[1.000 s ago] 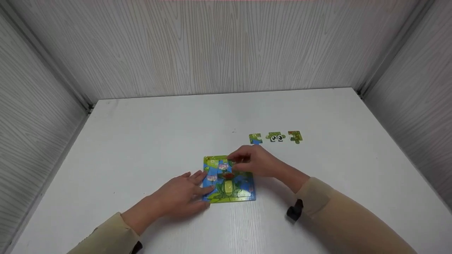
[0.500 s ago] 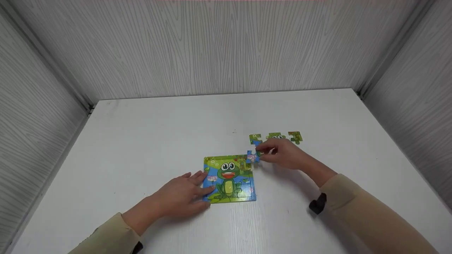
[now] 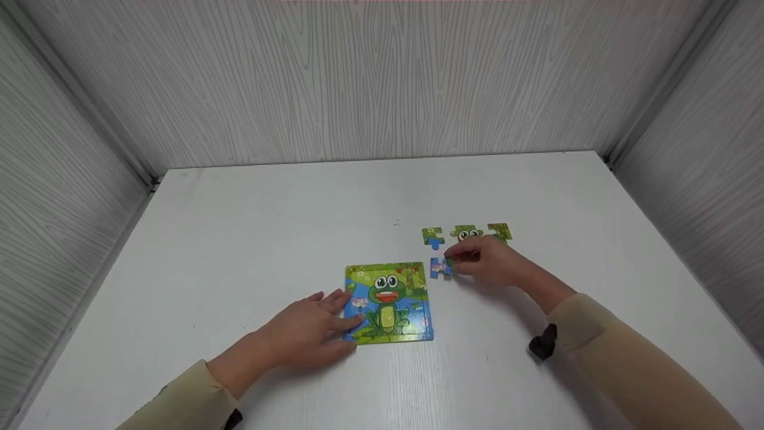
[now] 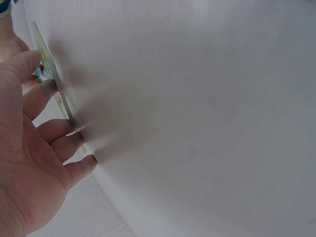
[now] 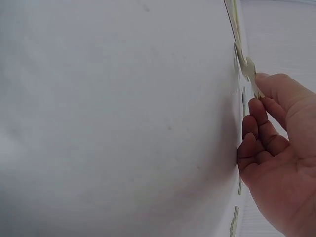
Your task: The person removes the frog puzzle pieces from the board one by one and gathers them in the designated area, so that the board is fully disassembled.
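A square frog puzzle board lies flat on the white table. My left hand rests at its left edge, fingers outstretched and touching it; the left wrist view also shows these fingers along the board's edge. To the right of the board, my right hand pinches a blue puzzle piece with a pink flower on it. In the right wrist view this piece sits tilted between thumb and index finger. The fingers hide part of the piece.
Behind the right hand lies a row of loose puzzle pieces: a green-and-blue piece, one with frog eyes and a green corner piece, the latter two partly covered by the hand. A wood-grain panel rises behind the table.
My right hand has moved right from over the board, carrying the flower piece off it towards the loose row. The frog's printed face on the board is now uncovered. My left hand has stayed still.
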`<state>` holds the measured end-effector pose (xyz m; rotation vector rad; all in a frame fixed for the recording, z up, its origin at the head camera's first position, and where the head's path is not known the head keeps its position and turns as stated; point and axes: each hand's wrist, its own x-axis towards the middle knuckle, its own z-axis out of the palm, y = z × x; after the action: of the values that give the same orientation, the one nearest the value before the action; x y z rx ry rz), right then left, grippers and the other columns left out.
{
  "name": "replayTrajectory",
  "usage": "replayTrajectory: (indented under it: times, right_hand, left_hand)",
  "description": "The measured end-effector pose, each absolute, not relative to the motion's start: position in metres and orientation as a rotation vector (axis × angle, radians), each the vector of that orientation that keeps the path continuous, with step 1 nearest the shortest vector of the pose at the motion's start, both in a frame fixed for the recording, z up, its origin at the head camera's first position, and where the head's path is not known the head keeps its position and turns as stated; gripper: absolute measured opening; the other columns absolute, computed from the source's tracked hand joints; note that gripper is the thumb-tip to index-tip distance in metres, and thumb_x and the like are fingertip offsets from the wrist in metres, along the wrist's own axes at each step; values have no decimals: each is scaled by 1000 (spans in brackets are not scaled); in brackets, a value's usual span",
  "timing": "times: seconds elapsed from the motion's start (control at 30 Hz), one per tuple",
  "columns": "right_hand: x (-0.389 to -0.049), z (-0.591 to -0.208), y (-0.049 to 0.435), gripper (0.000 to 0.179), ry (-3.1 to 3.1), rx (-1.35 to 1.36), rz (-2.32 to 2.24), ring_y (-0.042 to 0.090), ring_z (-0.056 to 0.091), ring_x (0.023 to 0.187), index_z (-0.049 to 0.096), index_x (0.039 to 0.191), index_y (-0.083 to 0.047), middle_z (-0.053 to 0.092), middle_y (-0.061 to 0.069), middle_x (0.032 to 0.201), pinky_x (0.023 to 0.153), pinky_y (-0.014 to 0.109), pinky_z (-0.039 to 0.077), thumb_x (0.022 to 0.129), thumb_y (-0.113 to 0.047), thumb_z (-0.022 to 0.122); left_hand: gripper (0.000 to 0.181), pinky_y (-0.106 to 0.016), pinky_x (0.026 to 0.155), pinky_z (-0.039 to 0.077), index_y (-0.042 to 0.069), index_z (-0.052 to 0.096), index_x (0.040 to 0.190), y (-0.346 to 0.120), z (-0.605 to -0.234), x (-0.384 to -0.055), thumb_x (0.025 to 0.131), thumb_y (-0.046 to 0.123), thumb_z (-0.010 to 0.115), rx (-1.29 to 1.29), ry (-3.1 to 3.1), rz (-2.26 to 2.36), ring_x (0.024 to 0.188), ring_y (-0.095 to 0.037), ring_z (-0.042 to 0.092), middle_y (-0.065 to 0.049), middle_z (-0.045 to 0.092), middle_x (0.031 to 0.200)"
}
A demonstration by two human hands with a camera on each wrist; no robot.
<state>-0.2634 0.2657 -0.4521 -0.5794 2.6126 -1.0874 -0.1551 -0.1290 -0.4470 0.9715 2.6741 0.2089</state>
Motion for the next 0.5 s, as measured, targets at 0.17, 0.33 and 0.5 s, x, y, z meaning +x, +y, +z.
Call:
replayTrajectory:
  times: [0.17,0.33,0.5]
  right_hand:
    - [-264,-457,266,30,2632,-581,-1045,21,65,109,78,129,-17,72,1,122,95,39,56,99,-15,75]
    - [-264,-460,267,36,2618,-604,-1050,20,64,116,75,133,-16,70,1,128,101,41,54,97,-16,78]
    - [-263,-461,266,42,2644,-611,-1003,19,61,112,75,132,-19,68,-2,126,98,39,52,92,-27,86]
  left_hand:
    - [56,-55,124,31,29,57,155,-130,-447,-154,105,55,54,997,2675,219,158,-31,31,-15,37,168]
    - [56,-55,124,31,28,57,155,-130,-446,-155,106,54,53,1006,2676,218,158,-32,31,-17,36,168]
    - [57,-54,125,30,28,57,155,-130,-447,-155,106,55,52,995,2673,232,158,-31,30,-16,36,168]
